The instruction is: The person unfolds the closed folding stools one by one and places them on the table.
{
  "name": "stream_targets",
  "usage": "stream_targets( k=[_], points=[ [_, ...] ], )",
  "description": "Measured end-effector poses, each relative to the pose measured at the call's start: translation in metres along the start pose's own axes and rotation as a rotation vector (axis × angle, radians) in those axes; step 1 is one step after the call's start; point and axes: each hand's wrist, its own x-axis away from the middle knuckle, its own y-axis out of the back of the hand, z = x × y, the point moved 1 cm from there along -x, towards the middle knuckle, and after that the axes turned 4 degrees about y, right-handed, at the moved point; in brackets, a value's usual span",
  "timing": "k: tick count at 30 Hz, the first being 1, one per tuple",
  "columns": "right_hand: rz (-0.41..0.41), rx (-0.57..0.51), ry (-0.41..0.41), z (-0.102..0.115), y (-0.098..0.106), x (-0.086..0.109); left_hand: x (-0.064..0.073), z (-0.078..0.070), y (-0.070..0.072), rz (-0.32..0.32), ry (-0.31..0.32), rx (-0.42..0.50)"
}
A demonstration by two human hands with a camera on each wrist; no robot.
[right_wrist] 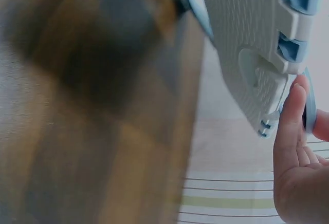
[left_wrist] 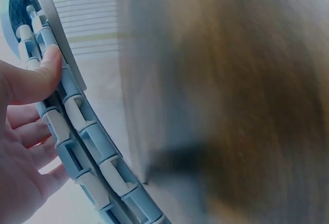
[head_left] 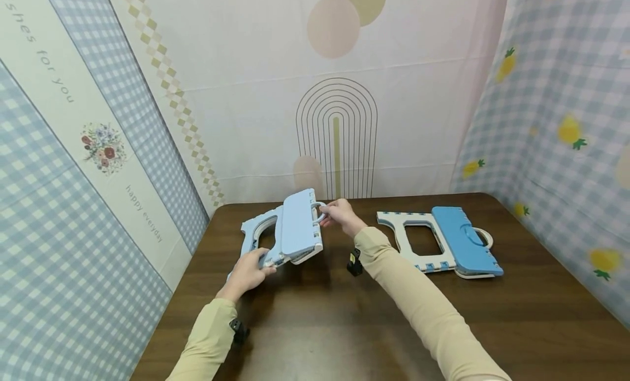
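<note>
A pale blue folding stool, folded flat, is tilted above the table's left half, with a shadow beneath it. My left hand grips its near edge; in the left wrist view the thumb presses on the hinged side and the fingers lie behind. On the stool's right end, my right hand holds the loop handle. The right wrist view shows the fingers and thumb around that handle, beside the stool's white textured face.
A second folding stool, white with a brighter blue seat, lies folded on the right of the brown wooden table. Its white handle points right. Printed cloth hangs behind the table and along both sides.
</note>
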Motion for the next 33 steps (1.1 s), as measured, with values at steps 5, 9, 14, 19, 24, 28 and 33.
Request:
stream_targets(
  k=[5, 9, 14, 19, 24, 28, 33],
  points=[
    [-0.042, -0.044, 0.058, 0.021, 0.000, 0.004, 0.000, -0.010, 0.001, -0.043, -0.011, 0.101],
    [-0.070, -0.044, 0.110, 0.038, 0.000, 0.008, 0.001, -0.017, 0.000, -0.092, -0.021, 0.152],
    [-0.098, -0.038, 0.161, 0.060, -0.002, 0.012, 0.001, -0.025, 0.001, -0.146, -0.050, 0.228],
    [-0.108, -0.049, 0.193, 0.080, -0.004, 0.018, 0.001, -0.034, -0.002, -0.164, -0.058, 0.317],
    [-0.103, -0.105, 0.196, 0.096, -0.008, 0.023, -0.001, -0.042, -0.007, -0.173, -0.037, 0.413],
    [-0.100, -0.123, 0.209, 0.106, -0.011, 0.025, -0.003, -0.046, -0.013, -0.140, -0.021, 0.503],
    [-0.073, -0.113, 0.220, 0.111, -0.019, 0.026, -0.003, -0.049, -0.020, -0.078, 0.000, 0.599]
  ],
)
